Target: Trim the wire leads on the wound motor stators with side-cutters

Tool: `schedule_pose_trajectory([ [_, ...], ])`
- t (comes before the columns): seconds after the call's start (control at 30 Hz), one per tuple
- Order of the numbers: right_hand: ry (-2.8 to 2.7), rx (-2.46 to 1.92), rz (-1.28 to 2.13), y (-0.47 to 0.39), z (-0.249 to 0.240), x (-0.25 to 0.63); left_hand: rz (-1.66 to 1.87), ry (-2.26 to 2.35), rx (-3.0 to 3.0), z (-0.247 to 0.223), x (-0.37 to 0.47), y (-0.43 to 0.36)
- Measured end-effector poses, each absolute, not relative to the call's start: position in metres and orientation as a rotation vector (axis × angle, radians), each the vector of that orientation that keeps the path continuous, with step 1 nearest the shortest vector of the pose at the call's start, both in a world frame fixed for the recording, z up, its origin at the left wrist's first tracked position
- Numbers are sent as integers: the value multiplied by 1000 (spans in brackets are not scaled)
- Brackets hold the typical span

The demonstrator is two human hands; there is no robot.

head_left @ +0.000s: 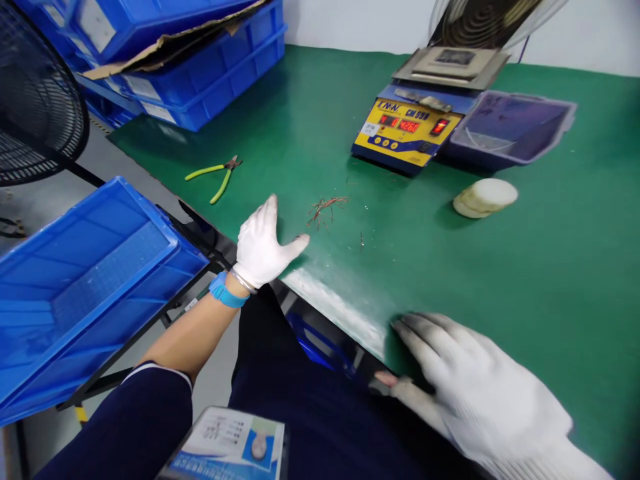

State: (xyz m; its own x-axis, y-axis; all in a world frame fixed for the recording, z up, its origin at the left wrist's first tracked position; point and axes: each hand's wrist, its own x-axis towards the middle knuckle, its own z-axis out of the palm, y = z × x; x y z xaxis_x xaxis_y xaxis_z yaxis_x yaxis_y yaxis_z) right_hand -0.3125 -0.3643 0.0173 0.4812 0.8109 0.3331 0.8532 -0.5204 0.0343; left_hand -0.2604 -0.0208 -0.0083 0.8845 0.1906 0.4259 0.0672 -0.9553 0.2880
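Observation:
My left hand (265, 243), in a white glove with a blue strap at the wrist, is over the front edge of the green table. Its thumb stands apart from the fingers and it holds nothing. Just right of it lies a small heap of thin copper-coloured wire scraps (325, 209). Beyond it are cutting pliers (220, 177) with yellow-green handles, jaws toward the back. My right hand (465, 380), also gloved, rests at the table edge at lower right, fingers stretched out and thumb apart, with a bare thumb tip showing. Nothing shows in it.
A yellow-and-blue soldering station (400, 130) with a lit red display stands at the back, beside a purple bin (520, 133). A white-topped round container (485, 198) is nearer. Stacked blue crates (210, 87), an open blue crate (90, 267) and a black fan (40, 100) are at left.

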Motion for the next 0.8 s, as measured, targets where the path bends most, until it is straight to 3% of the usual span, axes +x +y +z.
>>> schedule_pose_trajectory([
  [0.8,-1584,-2531,-558,-356,24,-310,646,190,2759,-7,-261,-22],
])
